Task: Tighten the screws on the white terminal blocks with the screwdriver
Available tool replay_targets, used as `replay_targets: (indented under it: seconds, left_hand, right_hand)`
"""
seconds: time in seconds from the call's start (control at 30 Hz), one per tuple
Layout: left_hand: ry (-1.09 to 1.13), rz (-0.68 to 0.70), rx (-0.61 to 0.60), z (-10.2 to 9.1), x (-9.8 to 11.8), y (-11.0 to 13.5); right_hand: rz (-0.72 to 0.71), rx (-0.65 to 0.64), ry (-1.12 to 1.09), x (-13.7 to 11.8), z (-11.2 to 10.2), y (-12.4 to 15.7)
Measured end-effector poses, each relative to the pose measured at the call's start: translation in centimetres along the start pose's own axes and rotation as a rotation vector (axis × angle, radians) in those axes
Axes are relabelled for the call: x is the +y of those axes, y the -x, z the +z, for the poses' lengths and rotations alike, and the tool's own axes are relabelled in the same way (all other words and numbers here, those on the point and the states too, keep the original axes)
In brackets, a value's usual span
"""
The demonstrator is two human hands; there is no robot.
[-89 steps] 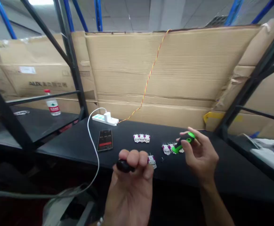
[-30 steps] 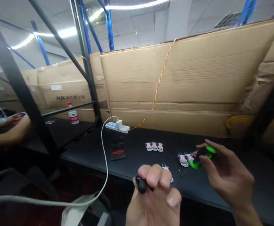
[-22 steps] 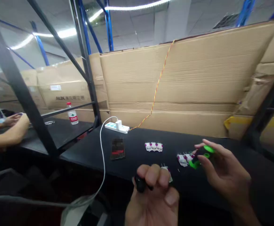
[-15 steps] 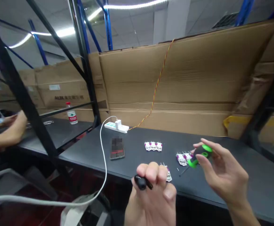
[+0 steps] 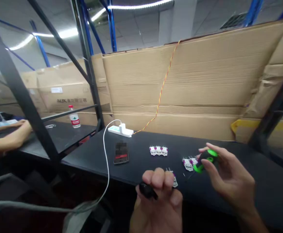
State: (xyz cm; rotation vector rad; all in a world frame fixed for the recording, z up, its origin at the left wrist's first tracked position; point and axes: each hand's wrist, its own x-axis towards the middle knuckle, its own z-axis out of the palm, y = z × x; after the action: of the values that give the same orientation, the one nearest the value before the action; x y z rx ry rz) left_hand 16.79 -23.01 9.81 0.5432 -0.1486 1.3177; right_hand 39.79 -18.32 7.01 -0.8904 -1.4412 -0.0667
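My left hand (image 5: 157, 200) is closed at the front of the table, palm toward me, with a small glossy black piece (image 5: 146, 190) pinched in its fingers; its kind is unclear. In my right hand (image 5: 229, 178), thumb and fingers grip a screwdriver (image 5: 206, 159) by its black-and-green handle, its thin shaft slanting down to the left. Just left of the handle lies a group of white-and-purple parts with thin pins (image 5: 189, 163). Another such part (image 5: 174, 179) is partly hidden behind my left fingers. A third group, a joined row (image 5: 158, 150), sits farther back.
A dark phone (image 5: 121, 153) lies left of the parts. Behind it stands a white power strip (image 5: 120, 130), whose white cable (image 5: 105, 152) hangs over the table's front edge. Cardboard (image 5: 199, 90) walls the back. At far left, past a black post, are a bottle (image 5: 74, 118) and another person's arm (image 5: 12, 139).
The black piece has turned slightly in my left fingers. My right hand and the screwdriver have barely shifted. The other person's arm at far left has moved.
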Motion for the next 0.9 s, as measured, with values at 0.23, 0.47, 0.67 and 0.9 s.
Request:
replay_targets:
  seconds: [0.23, 0.47, 0.67, 0.9]
  left_hand:
    - [-0.008, 0.018, 0.009, 0.05, -0.08, 0.20]
    - [0.001, 0.028, -0.035, -0.02, -0.35, 0.22]
    - [-0.007, 0.044, -0.073, -0.06, -0.43, 0.44]
    - [0.020, -0.002, -0.158, -0.28, -0.73, 0.27]
  right_hand:
    - [-0.001, -0.012, 0.004, 0.14, -0.08, -0.02]
    - [0.015, -0.007, 0.027, 0.15, -0.18, -0.02]
    - [0.009, -0.014, 0.023, 0.36, -0.23, 0.08]
    - [-0.001, -0.003, 0.035, 0.74, -0.20, 0.16]
